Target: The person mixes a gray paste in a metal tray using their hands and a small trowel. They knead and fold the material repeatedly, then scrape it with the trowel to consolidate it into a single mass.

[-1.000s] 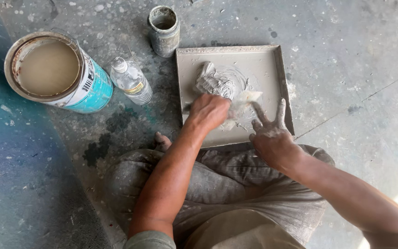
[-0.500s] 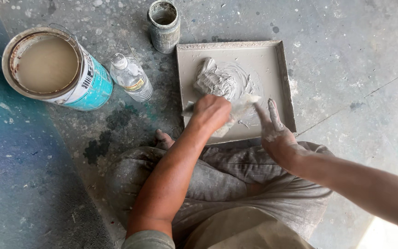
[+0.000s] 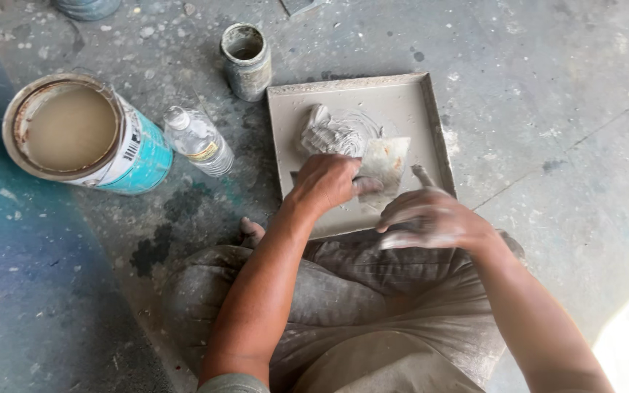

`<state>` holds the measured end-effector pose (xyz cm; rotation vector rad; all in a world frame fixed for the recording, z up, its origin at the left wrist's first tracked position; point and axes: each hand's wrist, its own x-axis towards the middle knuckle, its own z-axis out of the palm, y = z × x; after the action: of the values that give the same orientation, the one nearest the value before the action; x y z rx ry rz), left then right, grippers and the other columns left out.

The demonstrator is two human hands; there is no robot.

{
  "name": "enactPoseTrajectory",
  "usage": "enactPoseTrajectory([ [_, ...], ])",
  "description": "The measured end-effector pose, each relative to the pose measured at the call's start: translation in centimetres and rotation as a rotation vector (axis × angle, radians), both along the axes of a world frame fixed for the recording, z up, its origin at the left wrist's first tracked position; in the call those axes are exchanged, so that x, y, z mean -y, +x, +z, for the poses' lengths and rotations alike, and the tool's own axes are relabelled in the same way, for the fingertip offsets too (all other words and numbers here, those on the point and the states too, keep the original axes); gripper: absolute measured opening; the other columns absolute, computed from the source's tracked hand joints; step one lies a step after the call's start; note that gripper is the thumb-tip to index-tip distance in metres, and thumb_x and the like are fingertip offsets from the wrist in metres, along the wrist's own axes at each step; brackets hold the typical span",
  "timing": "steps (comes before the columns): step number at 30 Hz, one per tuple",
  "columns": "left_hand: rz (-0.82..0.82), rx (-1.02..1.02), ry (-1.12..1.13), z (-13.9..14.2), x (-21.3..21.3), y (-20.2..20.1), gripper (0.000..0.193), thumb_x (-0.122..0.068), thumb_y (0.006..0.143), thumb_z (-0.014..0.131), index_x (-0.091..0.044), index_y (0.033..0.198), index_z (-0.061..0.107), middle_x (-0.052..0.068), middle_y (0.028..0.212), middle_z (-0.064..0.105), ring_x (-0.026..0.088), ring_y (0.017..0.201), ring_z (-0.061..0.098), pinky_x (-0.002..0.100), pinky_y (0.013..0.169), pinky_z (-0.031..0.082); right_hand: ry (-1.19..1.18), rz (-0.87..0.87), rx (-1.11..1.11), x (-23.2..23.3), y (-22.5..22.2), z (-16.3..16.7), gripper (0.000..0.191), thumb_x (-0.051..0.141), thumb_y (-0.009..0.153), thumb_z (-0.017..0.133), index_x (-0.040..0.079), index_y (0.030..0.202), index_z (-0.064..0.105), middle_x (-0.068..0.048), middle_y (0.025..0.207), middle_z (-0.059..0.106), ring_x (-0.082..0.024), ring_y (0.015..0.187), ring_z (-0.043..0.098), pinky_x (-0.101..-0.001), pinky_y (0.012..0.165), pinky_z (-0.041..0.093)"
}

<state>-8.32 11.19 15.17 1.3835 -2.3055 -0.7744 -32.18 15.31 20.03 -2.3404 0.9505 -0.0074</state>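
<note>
Head view, left hand [image 3: 327, 183] gripping putty knife [image 3: 384, 164] beside putty lump [image 3: 329, 135], square tray [image 3: 431, 120]

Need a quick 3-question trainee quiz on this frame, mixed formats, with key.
1. True or false: the left hand holds the scraper blade over the square tray.
2. Multiple choice: what lies nearest the big open paint can? A) clear plastic bottle B) small grey tin C) lump of putty
3. Fill in: the right hand is at the tray's ____ edge, its fingers smeared with pale paste.

Key: 1 true; 2 A; 3 near.
</note>
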Motion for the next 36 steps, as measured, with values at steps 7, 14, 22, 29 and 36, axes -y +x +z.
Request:
enactPoseTrajectory([
  [7,0.065,-0.1,0.01,-0.7,0.1,-0.1,0.057,-0.064,0.087,0.066,-0.008,0.085,0.074,0.012,0.071,0.073,0.024,0.062,0.072,0.042,0.062,0.057,-0.015,0.072,-0.026,-1.8,4.0,0.4,0.05,0.066,0.074,0.069,0.024,0.096,0.083,0.004,0.105,0.081,-0.024,0.117,0.067,-0.0714,0.117,-0.001],
  [14,-0.057,0.131,0.137,-1.3,0.0,-0.6,0.038,-0.043,0.095,0.062,-0.007,0.104,0.07,0.011,0.069,0.07,0.022,0.061,0.07,0.041,0.06,0.056,0.099,0.02,-0.57,-0.4,4.4,2.7,0.064,0.08,0.074,0.062,0.037,0.118,0.076,0.008,0.118,0.073,-0.018,0.124,0.059,-0.0604,0.122,0.004],
  [22,-0.013,0.179,0.097,-2.4,0.2,-0.3,0.029,-0.014,0.105,0.051,-0.003,0.089,0.072,0.008,0.067,0.061,0.017,0.055,0.06,0.04,0.051,0.056,0.015,0.179,-0.647,-0.2,5.3,3.8,0.059,0.073,0.075,0.059,0.042,0.123,0.071,0.015,0.113,0.074,-0.008,0.118,0.062,-0.0598,0.124,-0.004],
  [29,-0.132,0.126,-0.042,-1.4,-0.3,-0.9,0.022,-0.023,0.092,0.064,-0.003,0.086,0.07,0.011,0.065,0.065,0.022,0.058,0.066,0.04,0.052,0.055,0.012,0.394,-1.175,1.9,5.3,0.7,0.037,0.056,0.091,0.066,0.025,0.107,0.079,0.008,0.101,0.077,-0.014,0.107,0.068,-0.0457,0.115,0.036],
  [36,-0.14,0.244,0.003,-2.3,-0.4,-1.1,0.019,0.004,0.091,0.055,-0.004,0.087,0.072,0.015,0.075,0.071,0.024,0.066,0.071,0.039,0.055,0.057,-0.171,0.56,-1.239,0.4,5.1,-0.9,0.02,0.029,0.096,0.068,0.012,0.095,0.078,-0.009,0.1,0.071,-0.027,0.108,0.067,-0.0466,0.12,0.029],
])
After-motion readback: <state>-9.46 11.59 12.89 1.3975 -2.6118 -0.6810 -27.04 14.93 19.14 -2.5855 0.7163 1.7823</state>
